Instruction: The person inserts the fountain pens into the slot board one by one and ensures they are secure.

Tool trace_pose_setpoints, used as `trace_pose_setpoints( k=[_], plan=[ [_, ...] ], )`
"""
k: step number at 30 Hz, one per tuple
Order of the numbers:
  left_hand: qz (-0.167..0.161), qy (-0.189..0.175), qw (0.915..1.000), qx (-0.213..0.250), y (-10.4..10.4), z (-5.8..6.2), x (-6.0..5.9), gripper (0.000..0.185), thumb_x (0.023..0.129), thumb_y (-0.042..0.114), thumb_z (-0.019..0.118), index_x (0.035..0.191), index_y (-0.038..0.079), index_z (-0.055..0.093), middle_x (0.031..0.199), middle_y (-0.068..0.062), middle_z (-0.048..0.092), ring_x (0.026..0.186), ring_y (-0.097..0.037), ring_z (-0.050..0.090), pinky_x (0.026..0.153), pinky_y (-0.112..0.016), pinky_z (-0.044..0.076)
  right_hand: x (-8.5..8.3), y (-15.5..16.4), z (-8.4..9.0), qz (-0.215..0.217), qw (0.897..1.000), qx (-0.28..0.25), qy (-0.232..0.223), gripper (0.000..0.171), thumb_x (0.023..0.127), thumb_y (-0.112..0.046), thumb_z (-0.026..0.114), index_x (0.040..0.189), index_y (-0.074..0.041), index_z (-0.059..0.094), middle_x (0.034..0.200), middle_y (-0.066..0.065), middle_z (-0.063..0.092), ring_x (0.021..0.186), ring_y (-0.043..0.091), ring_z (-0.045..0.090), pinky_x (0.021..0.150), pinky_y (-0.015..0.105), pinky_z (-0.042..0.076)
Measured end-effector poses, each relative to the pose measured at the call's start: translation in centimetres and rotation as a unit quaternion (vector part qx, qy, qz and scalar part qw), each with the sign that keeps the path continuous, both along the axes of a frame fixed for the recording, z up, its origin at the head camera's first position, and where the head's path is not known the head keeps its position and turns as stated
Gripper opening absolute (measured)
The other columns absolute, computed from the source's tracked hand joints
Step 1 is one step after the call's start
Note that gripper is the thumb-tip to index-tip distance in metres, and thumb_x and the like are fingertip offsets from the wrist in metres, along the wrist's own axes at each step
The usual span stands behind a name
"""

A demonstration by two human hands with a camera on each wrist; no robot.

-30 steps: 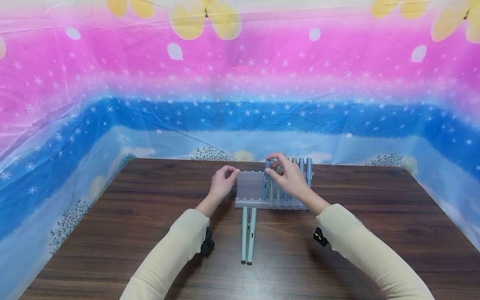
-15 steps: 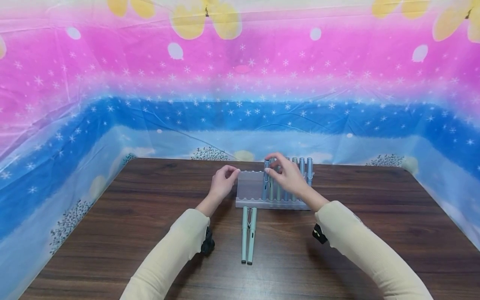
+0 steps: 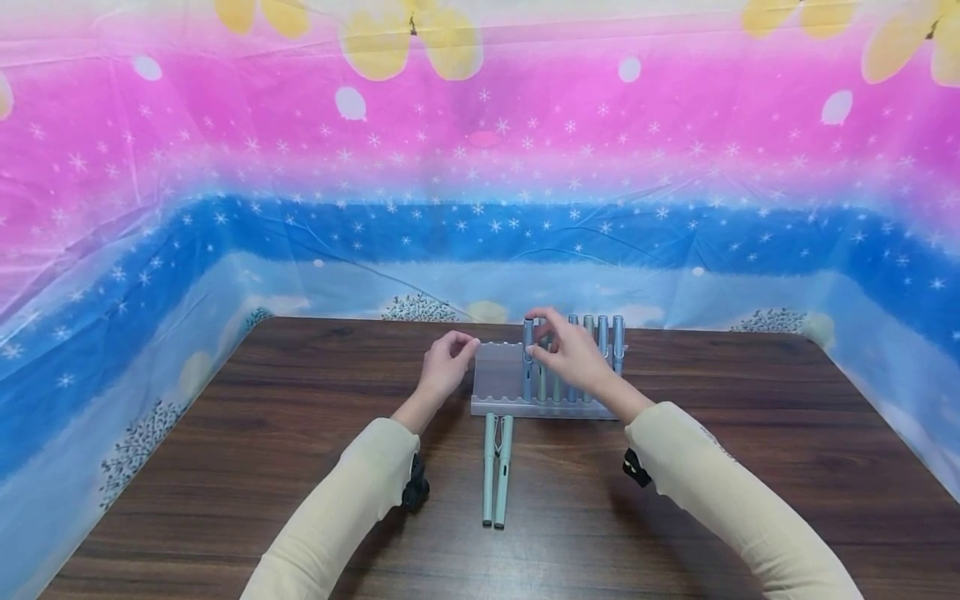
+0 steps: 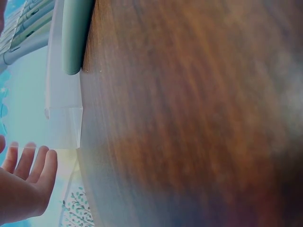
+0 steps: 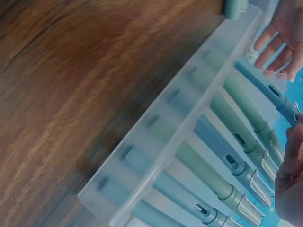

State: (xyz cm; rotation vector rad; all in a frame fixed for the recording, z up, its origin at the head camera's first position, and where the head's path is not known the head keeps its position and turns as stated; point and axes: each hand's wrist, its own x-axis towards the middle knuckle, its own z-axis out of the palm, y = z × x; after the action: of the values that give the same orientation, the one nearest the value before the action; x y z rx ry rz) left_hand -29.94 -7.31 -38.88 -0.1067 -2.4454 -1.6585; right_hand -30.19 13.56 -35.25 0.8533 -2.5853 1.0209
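Observation:
A clear plastic pen rack (image 3: 498,375) with notched edges stands on the table. At its upper left corner, my left hand (image 3: 444,367) pinches the edge between thumb and fingers. My right hand (image 3: 573,358) holds a capped blue pen (image 3: 527,385) near its top, thumb on one side and fingers on the other. That pen is upright at the left end of a row of blue and green pens. In the right wrist view, the held blue pen (image 5: 260,84) slants apart from the green pen (image 5: 244,101) beside it, its lower end at the rack's front ledge (image 5: 161,163).
Two light green pens, a left one (image 3: 489,475) and a right one (image 3: 503,475), lie on the wooden table (image 3: 300,433) in front of the rack, clips facing each other. A patterned cloth (image 3: 480,225) hangs behind the table and along its sides.
My right hand has shifted slightly left with the blue pen, widening the gap to the neighbouring green pen. The left hand and the two lying pens have stayed in place.

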Motion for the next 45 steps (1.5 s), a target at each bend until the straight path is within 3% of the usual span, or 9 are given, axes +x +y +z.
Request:
trace_pose_setpoints(
  k=[5,11,21,28,35,45],
  plan=[
    [0.002,0.001,1.0000,0.003,-0.01,0.00,-0.13,0.022,0.089,0.023,0.053,0.097,0.003,0.059,0.089,-0.011,0.059,0.080,-0.030,0.057,0.066,-0.032,0.047,-0.06,0.03,-0.13,-0.006,1.000,0.024,0.019,0.053,0.080,-0.016,0.065,0.127,-0.016,0.040,0.076,-0.003,0.054,0.053,0.011,0.047,0.048,0.028,0.041],
    [0.007,0.001,1.0000,0.001,-0.01,0.03,-0.24,0.021,0.089,0.023,0.054,0.095,0.004,0.059,0.087,-0.009,0.059,0.079,-0.029,0.058,0.067,-0.032,0.047,-0.10,0.11,-0.09,-0.015,0.999,0.030,0.001,0.056,0.081,-0.017,0.065,0.130,-0.017,0.037,0.066,-0.004,0.051,0.050,0.012,0.046,0.047,0.029,0.040],
    [0.006,0.000,1.0000,0.002,0.00,-0.08,-0.33,0.022,0.089,0.023,0.054,0.096,0.003,0.059,0.087,-0.010,0.059,0.080,-0.030,0.058,0.067,-0.032,0.047,-0.44,0.02,-0.17,-0.034,0.998,0.049,-0.012,0.058,0.082,-0.021,0.064,0.132,-0.018,0.036,0.060,-0.002,0.048,0.048,0.014,0.044,0.045,0.030,0.037],
    [0.018,0.021,0.9994,-0.022,0.08,-0.26,-0.44,0.020,0.088,0.022,0.055,0.094,0.003,0.060,0.084,-0.007,0.060,0.068,-0.020,0.056,0.063,-0.030,0.046,-0.46,-0.15,-0.02,-0.048,0.996,0.065,-0.023,0.060,0.082,-0.024,0.064,0.134,-0.020,0.035,0.058,-0.002,0.048,0.045,0.016,0.041,0.040,0.028,0.033],
    [0.016,0.019,0.9996,-0.015,0.10,-0.26,-0.43,0.020,0.088,0.021,0.055,0.094,0.003,0.060,0.084,-0.008,0.060,0.074,-0.029,0.058,0.064,-0.031,0.046,-0.72,-0.25,-0.04,-0.060,0.994,0.079,-0.035,0.061,0.082,-0.024,0.064,0.135,-0.021,0.034,0.057,-0.001,0.048,0.044,0.016,0.041,0.038,0.026,0.032],
    [0.014,0.014,0.9997,-0.014,0.11,-0.30,-0.43,0.021,0.089,0.023,0.054,0.094,0.004,0.060,0.084,-0.008,0.060,0.073,-0.026,0.057,0.064,-0.031,0.046,-0.79,-0.23,0.04,-0.066,0.992,0.101,-0.032,0.060,0.083,-0.027,0.062,0.135,-0.021,0.033,0.055,-0.001,0.047,0.042,0.016,0.041,0.035,0.026,0.029]
  ],
)
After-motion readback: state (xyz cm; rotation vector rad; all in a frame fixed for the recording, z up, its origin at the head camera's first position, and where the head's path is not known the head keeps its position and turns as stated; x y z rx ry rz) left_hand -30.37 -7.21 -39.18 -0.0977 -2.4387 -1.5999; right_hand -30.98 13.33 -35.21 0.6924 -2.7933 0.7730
